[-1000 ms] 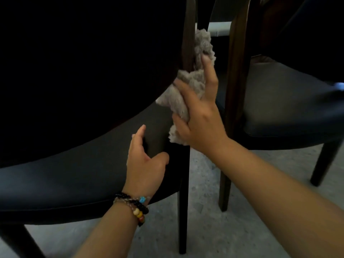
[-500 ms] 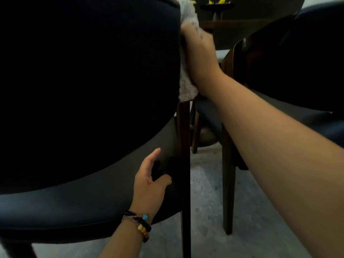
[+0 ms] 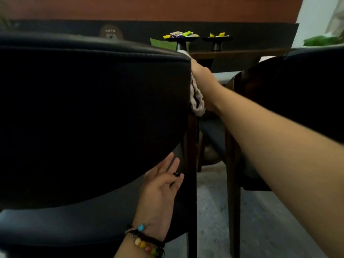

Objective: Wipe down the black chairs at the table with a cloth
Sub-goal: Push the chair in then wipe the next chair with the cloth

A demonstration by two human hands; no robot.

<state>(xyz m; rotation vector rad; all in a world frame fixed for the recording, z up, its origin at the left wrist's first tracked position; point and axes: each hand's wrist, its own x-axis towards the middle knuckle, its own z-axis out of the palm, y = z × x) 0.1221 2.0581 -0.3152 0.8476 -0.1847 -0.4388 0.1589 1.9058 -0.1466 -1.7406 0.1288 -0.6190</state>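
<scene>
A black padded chair (image 3: 93,108) fills the left of the view, its curved backrest facing me. My right hand (image 3: 202,73) reaches along the backrest's right edge near the top and grips a pale fuzzy cloth (image 3: 197,101), which hangs down against that edge. The fingers are hidden behind the backrest. My left hand (image 3: 162,185), with beaded bracelets on the wrist, rests with straight fingers against the lower right of the backrest, just above the seat. A second black chair (image 3: 307,94) stands to the right, behind my right forearm.
A dark wooden table (image 3: 232,53) lies beyond the chairs, with two black pedestal dishes (image 3: 181,39) of wrapped sweets. Dark chair legs (image 3: 191,183) stand between the two seats. Grey speckled floor (image 3: 214,211) shows in the gap. A green plant (image 3: 322,40) sits at the far right.
My right hand slid the cloth up the backrest's right edge from mid-height to near the top. My view rose, showing the table. My left hand stayed low on the chair.
</scene>
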